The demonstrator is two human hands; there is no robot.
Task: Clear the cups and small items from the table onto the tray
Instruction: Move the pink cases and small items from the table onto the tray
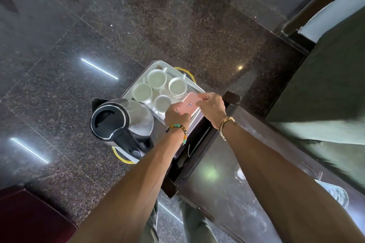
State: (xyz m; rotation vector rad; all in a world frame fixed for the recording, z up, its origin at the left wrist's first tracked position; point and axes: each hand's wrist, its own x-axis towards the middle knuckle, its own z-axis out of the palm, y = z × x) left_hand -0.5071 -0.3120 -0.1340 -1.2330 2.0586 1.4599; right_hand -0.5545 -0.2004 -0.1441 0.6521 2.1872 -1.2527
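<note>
A silver tray (158,64) with yellow handles holds several white cups (157,78) and a steel electric kettle (122,120). Both hands hold a small pink box (188,104) with a red and white label just above the tray's near right corner. My left hand (175,114) grips its near end. My right hand (212,102) pinches its far end. The box's underside is hidden.
The dark glossy table (227,187) lies under my right forearm, with an open drawer (189,150) at its left edge. A glass (335,193) stands near the table's right side. Dark granite floor surrounds the tray; a maroon surface (25,219) is bottom left.
</note>
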